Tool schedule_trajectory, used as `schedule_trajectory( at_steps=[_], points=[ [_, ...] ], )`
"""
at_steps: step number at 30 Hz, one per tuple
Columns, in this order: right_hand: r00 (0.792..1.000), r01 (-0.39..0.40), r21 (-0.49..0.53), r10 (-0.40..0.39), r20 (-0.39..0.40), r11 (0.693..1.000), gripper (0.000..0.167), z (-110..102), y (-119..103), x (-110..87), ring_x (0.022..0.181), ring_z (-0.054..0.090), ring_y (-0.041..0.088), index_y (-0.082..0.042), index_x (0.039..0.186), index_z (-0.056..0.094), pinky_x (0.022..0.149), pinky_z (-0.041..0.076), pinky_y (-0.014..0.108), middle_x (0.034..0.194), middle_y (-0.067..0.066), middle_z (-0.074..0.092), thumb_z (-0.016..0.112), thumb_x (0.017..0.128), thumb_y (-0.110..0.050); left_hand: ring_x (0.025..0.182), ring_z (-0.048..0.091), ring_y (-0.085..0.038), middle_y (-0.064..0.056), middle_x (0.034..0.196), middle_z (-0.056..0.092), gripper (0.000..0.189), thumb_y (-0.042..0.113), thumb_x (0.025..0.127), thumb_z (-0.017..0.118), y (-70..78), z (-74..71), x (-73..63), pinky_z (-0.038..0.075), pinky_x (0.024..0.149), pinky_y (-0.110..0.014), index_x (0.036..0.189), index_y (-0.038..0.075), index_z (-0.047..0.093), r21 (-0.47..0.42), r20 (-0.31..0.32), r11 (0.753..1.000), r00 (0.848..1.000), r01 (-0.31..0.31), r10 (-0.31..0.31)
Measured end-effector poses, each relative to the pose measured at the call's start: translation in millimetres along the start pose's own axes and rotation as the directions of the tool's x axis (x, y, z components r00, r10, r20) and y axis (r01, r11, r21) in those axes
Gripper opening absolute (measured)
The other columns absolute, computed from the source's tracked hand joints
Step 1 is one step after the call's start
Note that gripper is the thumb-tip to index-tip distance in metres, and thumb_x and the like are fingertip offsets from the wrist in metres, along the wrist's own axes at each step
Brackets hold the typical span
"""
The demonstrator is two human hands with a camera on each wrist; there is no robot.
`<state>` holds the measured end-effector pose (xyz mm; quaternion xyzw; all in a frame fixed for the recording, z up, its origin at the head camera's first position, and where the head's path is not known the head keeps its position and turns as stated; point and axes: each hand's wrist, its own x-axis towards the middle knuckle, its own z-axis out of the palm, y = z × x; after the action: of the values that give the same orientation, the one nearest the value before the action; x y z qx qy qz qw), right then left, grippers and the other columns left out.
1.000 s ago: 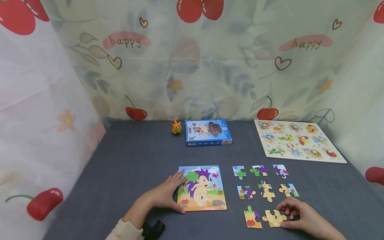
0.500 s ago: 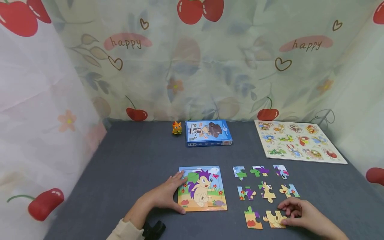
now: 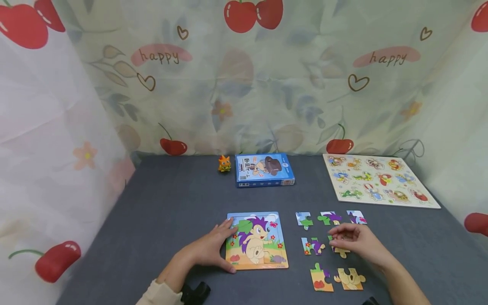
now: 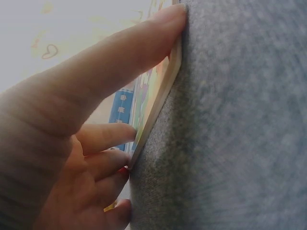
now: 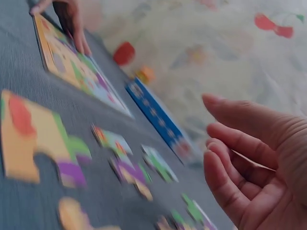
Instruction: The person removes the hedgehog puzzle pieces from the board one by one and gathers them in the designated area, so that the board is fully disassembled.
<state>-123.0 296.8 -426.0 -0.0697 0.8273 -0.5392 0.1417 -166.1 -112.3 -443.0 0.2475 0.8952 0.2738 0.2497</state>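
My left hand [image 3: 211, 245] rests at the left edge of a hedgehog jigsaw board [image 3: 267, 254], fingers spread on its upper left and thumb at its lower left corner. In the left wrist view the thumb [image 4: 120, 60] lies over the board's edge. My right hand [image 3: 360, 242] hovers over the loose puzzle pieces with loosely bent fingers. Nothing shows between its thumb and fingers in the right wrist view. It partly hides the middle piece [image 3: 342, 253] and covers the right-hand piece of that row. Below it lie a tan piece [image 3: 350, 280] and an orange-and-green piece [image 3: 321, 279].
A blue box [image 3: 264, 169] and a small orange figure [image 3: 224, 163] stand at the back of the dark table. At the back right lies a white board with insect pictures [image 3: 381, 180]. Patterned curtains [image 3: 244, 97] close off the back and sides.
My right hand has left the tan bottom-row piece and moved up and left over the middle row. That piece stays on the table. The left hand keeps its place on the board.
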Motion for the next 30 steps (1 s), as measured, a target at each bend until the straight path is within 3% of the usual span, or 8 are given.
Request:
schedule_trajectory(
  at_steps=[11, 24, 30],
  points=[
    [0.994, 0.068, 0.02, -0.069, 0.081, 0.997, 0.039, 45, -29, 38.2, 0.07, 0.058, 0.008, 0.01, 0.111, 0.06, 0.064, 0.053, 0.025, 0.089, 0.007, 0.065, 0.069, 0.084, -0.017, 0.145, 0.006, -0.032, -0.008, 0.158, 0.01, 0.102, 0.051, 0.066, 0.079, 1.1, -0.1, 0.9, 0.011, 0.114, -0.057, 0.146, 0.013, 0.031, -0.007, -0.001, 1.0, 1.0, 0.005, -0.005],
    [0.978, 0.15, -0.068, -0.138, 0.157, 0.986, 0.037, 85, -42, 57.9, 0.064, 0.054, 0.009, 0.005, 0.106, 0.066, 0.056, 0.046, 0.019, 0.08, 0.01, 0.064, 0.074, 0.079, -0.018, 0.145, 0.006, -0.032, -0.009, 0.158, 0.01, 0.102, 0.05, 0.065, 0.08, 0.8, -1.3, -0.2, 0.011, 0.114, -0.057, 0.146, 0.011, 0.032, 0.002, -0.002, 1.0, 1.0, -0.005, 0.005],
    [0.98, 0.121, -0.105, -0.102, 0.169, 0.987, 0.038, 102, -48, 62.1, 0.065, 0.054, 0.013, 0.003, 0.107, 0.066, 0.056, 0.047, 0.019, 0.08, 0.008, 0.063, 0.076, 0.077, -0.017, 0.145, 0.006, -0.031, -0.009, 0.158, 0.01, 0.101, 0.05, 0.066, 0.079, 0.9, -0.1, 0.8, 0.01, 0.114, -0.056, 0.146, 0.011, 0.031, -0.001, 0.0, 1.0, 1.0, -0.007, 0.007]
  ],
)
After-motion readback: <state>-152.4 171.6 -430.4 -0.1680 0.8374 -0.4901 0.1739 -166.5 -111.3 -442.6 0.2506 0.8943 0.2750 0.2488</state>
